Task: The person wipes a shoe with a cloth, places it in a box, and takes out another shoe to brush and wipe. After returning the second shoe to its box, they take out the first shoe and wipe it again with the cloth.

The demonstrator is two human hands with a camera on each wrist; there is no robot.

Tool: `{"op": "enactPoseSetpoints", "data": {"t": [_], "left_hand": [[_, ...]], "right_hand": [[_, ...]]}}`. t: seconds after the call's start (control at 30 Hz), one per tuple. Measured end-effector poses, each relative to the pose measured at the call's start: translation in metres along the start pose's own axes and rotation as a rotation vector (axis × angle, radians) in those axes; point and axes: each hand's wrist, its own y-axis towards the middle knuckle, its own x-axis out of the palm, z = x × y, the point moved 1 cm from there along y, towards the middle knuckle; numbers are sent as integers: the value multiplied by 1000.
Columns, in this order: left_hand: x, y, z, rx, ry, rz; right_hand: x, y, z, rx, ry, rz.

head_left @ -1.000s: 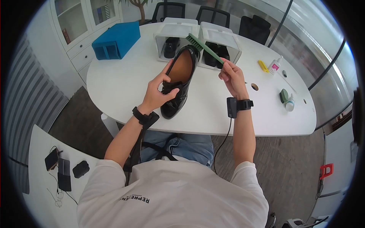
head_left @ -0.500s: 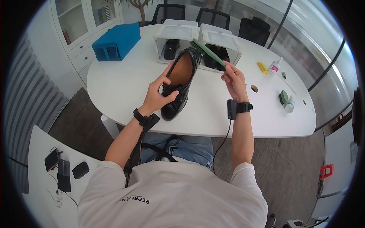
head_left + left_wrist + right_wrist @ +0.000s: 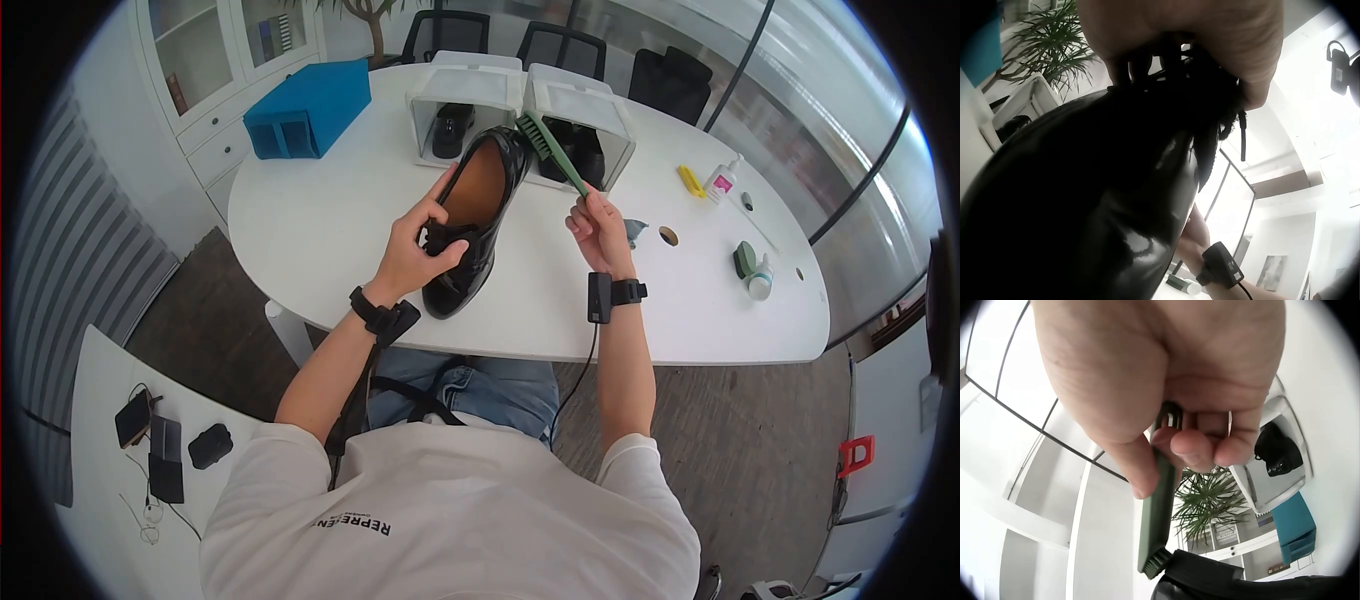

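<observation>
A glossy black lace-up shoe (image 3: 480, 258) with a tan insole is tilted above the table in the head view, toe toward me. My left hand (image 3: 415, 248) grips it at the laces, thumb on one side and fingers inside the opening. In the left wrist view the shoe's dark side (image 3: 1085, 187) fills much of the picture. My right hand (image 3: 602, 232) pinches the handle end of a green brush (image 3: 558, 155). The brush's bristles (image 3: 1159, 559) are right at the shoe's heel (image 3: 1200, 575) in the right wrist view.
Two clear-fronted white shoe boxes (image 3: 470, 62) holding black shoes stand behind the shoe. A blue box (image 3: 315, 105) sits back left. At right are a pump bottle (image 3: 720, 180), yellow item (image 3: 690, 181), green block (image 3: 745, 259), small white bottle (image 3: 761, 282) and grey-blue item (image 3: 634, 232).
My right hand has come toward me, and the brush has turned steeper, its head sliding right and down along the heel. The shoe has dipped slightly in my left hand.
</observation>
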Motion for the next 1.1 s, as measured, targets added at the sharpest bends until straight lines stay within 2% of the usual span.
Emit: {"op": "enactPoseSetpoints", "data": {"t": [0.03, 0.1, 0.2, 0.33, 0.43, 0.5, 0.73, 0.83, 0.93, 1.03, 1.1], "left_hand": [[1, -1, -2, -3, 1, 0], [2, 2, -8, 94, 5, 72], [2, 2, 0, 13, -33, 66], [1, 5, 0, 39, -65, 96], [1, 5, -2, 49, -119, 116], [-1, 5, -4, -48, -47, 81], [1, 9, -12, 8, -84, 127], [0, 7, -11, -5, -75, 147], [-3, 8, -12, -38, -119, 129], [-6, 6, -18, -28, -79, 189], [-13, 4, -23, -153, -75, 180]], "right_hand": [[-1, -1, 4, 6, 18, 0], [-2, -1, 10, 10, 36, -6], [1, -7, 15, 20, 66, -66], [1, -8, 22, -13, 65, -127], [3, -7, 25, -36, 40, -33], [5, -6, 27, -48, 38, 3], [-4, -6, 29, -53, -13, 103], [-6, -10, 34, 19, 75, 1], [-10, -10, 39, 18, 3, 54], [-10, -10, 43, 45, -56, 59], [-7, -10, 44, 51, -108, 42]]}}
